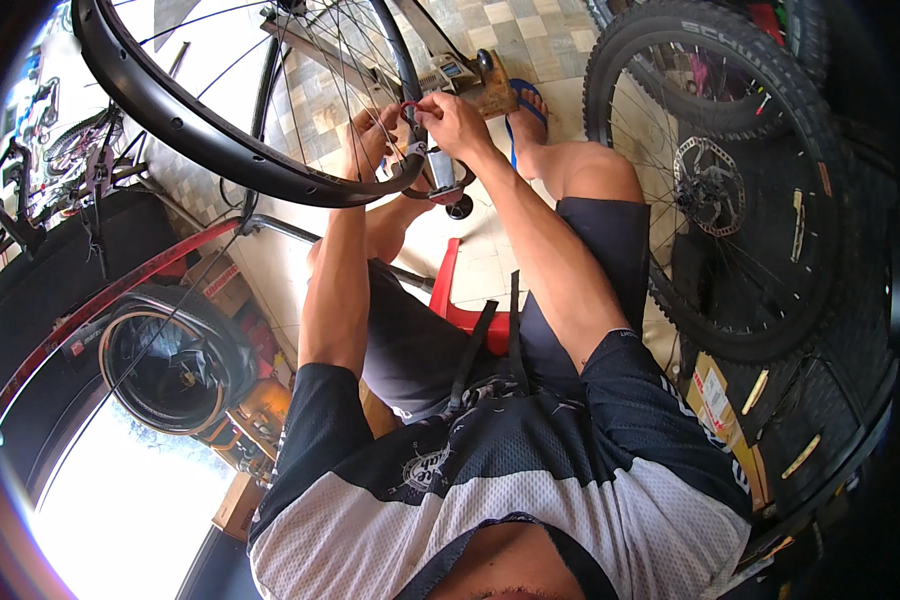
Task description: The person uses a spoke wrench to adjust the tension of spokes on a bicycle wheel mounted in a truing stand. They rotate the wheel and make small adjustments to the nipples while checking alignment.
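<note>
A bare black bicycle rim (195, 125) with thin spokes (288, 95) stands upright in a truing stand (440, 178), of which a silver arm shows beside the rim. My right hand (454, 125) is closed, its thumb and fingertips pinching a small red spoke wrench (410, 106) among the spokes near the rim's inner side. Close by on the left, my left hand (370, 142) has its fingers curled together at the spokes. What those fingers grip, if anything, is hidden.
A red stool (448, 285) shows between my legs. At right leans a wheel with a knobby tyre and disc rotor (710, 185). On the left are a red bar (120, 290), stacked tyres and rims (165, 365), and cardboard boxes (238, 505). Tiles (485, 262) cover the floor.
</note>
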A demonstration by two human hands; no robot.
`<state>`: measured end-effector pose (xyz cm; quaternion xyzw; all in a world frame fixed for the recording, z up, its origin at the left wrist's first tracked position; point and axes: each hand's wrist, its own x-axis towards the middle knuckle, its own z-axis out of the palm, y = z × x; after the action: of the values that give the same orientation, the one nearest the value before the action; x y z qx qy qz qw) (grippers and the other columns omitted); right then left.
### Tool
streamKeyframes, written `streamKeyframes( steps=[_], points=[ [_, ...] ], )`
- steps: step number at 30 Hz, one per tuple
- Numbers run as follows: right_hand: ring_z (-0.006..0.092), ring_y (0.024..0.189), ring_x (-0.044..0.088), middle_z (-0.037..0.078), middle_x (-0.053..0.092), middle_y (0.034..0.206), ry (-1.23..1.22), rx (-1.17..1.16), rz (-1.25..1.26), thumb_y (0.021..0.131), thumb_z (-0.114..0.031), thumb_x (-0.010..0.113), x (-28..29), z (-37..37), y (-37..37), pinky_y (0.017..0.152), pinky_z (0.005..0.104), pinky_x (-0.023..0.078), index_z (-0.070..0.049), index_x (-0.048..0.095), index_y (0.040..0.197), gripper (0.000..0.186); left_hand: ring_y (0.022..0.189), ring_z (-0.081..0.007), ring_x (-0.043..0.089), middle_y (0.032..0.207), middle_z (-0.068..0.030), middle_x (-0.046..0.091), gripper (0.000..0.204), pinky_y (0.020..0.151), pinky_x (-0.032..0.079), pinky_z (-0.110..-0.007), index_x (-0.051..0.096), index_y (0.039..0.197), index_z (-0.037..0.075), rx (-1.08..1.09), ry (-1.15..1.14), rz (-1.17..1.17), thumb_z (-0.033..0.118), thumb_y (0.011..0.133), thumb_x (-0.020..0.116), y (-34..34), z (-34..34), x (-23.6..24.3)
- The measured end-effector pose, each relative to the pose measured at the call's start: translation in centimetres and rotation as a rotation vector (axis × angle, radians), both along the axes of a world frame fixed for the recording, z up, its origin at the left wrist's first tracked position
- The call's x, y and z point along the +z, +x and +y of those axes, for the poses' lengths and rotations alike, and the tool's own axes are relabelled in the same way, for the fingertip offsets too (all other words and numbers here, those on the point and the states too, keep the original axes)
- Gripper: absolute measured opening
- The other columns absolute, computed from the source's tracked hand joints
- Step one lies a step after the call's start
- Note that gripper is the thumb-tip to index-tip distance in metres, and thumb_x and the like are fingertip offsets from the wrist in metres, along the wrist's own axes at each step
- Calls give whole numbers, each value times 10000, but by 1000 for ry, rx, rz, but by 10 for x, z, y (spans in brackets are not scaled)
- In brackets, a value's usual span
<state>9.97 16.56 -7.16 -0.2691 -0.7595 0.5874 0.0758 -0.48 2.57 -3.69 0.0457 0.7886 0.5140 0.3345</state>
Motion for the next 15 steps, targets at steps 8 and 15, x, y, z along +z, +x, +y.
streamKeyframes(
  steps=[8,15],
  points=[
    [223,804,712,132,743,888,-98,82,-67,868,-306,711,31,15,6,728,352,539,-2,707,970,321,689,-83,614,868,-17,665,407,536,473,-213,697,1079,-2,152,206,-73,391,974,670,14,-21,41],
    [189,804,695,132,741,892,-157,225,12,861,-273,736,38,2,9,741,327,536,31,703,957,320,705,-56,608,884,-1,667,322,543,465,-191,669,1119,15,69,154,-21,260,925,749,20,-19,42]
  ],
)
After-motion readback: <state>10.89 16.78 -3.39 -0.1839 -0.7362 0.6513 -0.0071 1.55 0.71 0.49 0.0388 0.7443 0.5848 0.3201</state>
